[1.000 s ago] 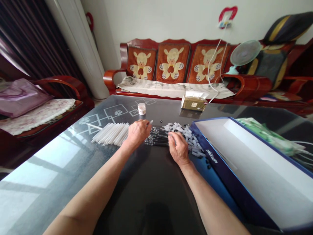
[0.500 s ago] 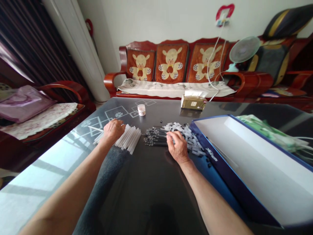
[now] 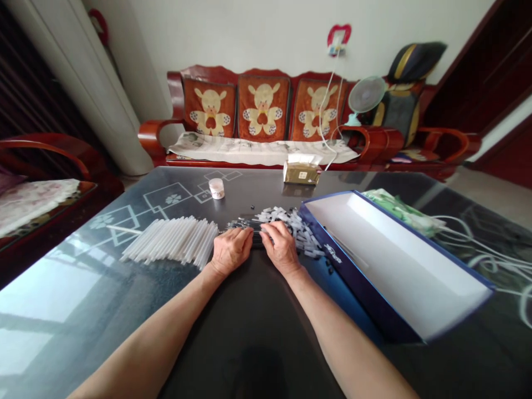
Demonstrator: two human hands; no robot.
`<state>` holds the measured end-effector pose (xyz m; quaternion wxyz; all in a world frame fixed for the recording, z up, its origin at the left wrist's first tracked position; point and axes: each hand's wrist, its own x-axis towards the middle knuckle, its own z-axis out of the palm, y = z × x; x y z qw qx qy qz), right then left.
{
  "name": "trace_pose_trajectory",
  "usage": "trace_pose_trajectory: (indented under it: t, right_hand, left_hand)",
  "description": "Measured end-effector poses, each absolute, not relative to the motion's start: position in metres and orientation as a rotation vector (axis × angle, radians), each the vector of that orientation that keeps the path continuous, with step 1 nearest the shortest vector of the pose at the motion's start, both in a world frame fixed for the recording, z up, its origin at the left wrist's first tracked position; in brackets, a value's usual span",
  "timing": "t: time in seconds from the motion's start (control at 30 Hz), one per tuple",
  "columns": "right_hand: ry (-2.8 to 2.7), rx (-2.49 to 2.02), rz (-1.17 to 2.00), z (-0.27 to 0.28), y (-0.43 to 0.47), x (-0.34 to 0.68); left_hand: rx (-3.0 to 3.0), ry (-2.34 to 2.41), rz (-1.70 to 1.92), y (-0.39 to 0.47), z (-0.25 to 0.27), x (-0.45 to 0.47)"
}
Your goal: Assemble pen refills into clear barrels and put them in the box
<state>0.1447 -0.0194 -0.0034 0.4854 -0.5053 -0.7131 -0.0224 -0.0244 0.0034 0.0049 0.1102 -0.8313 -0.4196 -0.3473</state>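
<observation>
My left hand (image 3: 233, 249) and my right hand (image 3: 281, 247) are close together over a pile of thin black rods with metal tips, which look like pen refills (image 3: 239, 224). Both hands have their fingers curled in a pinch; what lies between the fingertips is too small or hidden to make out. Left of my left hand, many translucent white tubes (image 3: 170, 239) lie side by side in a row. Beyond my right hand is a heap of short whitish plastic pieces (image 3: 305, 233). My hands cover part of the refills.
A long blue box with a white inside (image 3: 399, 260) stands open at the right. Farther back are a small white tub (image 3: 216, 189) and a tissue box (image 3: 302, 172). A green-and-white bag (image 3: 399, 210) and white cables (image 3: 486, 249) lie beyond the blue box.
My left hand has left the white tubes and come right, beside my right hand at the refills. My right hand stays by the pile. The view has turned to the right.
</observation>
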Motion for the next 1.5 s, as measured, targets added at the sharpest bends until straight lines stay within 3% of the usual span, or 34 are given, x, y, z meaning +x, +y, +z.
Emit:
trace_pose_trajectory:
  t: [0.17, 0.43, 0.67, 0.77, 0.83, 0.93, 1.5]
  right_hand:
    - [-1.790, -1.326, -0.086, 0.003, -0.019, 0.152]
    - [-1.897, -1.838, -0.343, 0.030, 0.001, 0.186]
    - [-1.814, -1.880, -0.395, 0.071, -0.019, 0.219]
    - [-1.780, -2.221, -0.241, 0.086, -0.026, 0.260]
    - [-1.798, -2.493, 0.062, 0.085, -0.029, 0.286]
    - [-1.828, -2.586, 0.237, 0.071, -0.033, 0.310]
    - [-1.730, -2.647, 0.354, 0.050, -0.028, 0.323]
  left_hand:
    - [-2.419, -1.256, -1.108, 0.011, 0.005, -0.029]
    - [-2.440, -1.273, -1.055, 0.012, 0.003, -0.028]
    - [-2.451, -1.282, -1.094, 0.015, 0.000, -0.030]
    - [-2.467, -1.276, -1.112, 0.014, -0.001, -0.029]
    - [-2.475, -1.280, -1.110, 0.014, -0.001, -0.029]
    - [-2.476, -1.282, -1.112, 0.015, -0.001, -0.028]
    - [-2.412, -1.117, -1.227, 0.021, -0.008, -0.029]
